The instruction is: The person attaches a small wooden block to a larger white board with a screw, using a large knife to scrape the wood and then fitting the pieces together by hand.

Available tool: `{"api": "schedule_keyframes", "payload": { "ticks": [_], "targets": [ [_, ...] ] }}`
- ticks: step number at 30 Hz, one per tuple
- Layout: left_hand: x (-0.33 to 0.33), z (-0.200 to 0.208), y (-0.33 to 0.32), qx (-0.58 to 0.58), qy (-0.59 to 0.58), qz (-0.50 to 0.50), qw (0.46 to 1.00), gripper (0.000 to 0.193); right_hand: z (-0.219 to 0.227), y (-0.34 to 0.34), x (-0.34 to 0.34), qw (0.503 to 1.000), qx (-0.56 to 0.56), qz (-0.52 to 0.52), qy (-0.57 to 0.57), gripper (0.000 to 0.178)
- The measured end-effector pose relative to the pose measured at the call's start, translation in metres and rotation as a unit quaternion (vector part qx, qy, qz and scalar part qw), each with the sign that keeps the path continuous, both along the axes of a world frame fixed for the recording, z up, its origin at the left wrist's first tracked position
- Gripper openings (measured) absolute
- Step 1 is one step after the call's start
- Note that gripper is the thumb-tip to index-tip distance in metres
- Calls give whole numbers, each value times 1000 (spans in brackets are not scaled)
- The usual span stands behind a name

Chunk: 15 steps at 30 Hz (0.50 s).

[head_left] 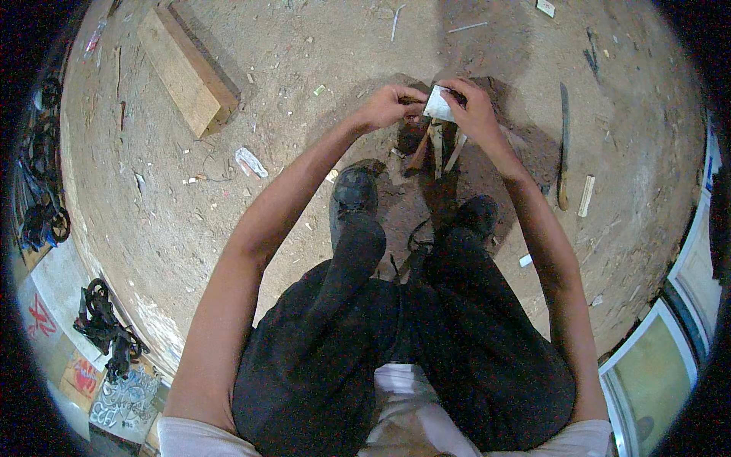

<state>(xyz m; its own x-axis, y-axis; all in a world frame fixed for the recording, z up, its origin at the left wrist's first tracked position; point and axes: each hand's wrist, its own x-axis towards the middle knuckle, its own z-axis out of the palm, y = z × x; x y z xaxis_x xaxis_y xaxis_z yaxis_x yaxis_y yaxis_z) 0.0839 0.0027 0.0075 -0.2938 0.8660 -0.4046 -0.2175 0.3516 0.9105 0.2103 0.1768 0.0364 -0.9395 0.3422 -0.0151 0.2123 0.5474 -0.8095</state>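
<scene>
Out in front of my shoes, both hands meet over the dirt floor. My right hand [472,108] grips a small white card-like piece [438,105], its fingers bent over the right side and top. At that piece's left edge, my left hand [388,107] has thumb and fingers pinched together; what lies between them is too small to make out. Directly below the white piece, several thin wooden sticks [435,148] stand or lean close together in dark shadow. Their lower ends are hard to see.
A thick wooden beam [179,72] lies at the far left. To the right lies a long, narrow machete-like blade [564,145], with a pale strip [586,196] beside it. A crumpled clear wrapper [250,162] is left of my left shoe [355,190]. Framed panels [647,381] lean at the lower right.
</scene>
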Motion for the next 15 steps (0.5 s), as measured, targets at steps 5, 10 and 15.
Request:
{"api": "schedule_keyframes", "payload": {
  "ticks": [5,10,15],
  "targets": [
    [-3,-12,1,2,183,-67,981,22,11,-7,8,985,145,-66,64,23],
    [-5,-11,-8,-3,312,-58,948,25,22,-31,40,986,79,-4,-147,22],
    [-5,-1,-2,36,359,-100,927,34,-14,-35,70,977,139,67,-147,23]
  ]
}}
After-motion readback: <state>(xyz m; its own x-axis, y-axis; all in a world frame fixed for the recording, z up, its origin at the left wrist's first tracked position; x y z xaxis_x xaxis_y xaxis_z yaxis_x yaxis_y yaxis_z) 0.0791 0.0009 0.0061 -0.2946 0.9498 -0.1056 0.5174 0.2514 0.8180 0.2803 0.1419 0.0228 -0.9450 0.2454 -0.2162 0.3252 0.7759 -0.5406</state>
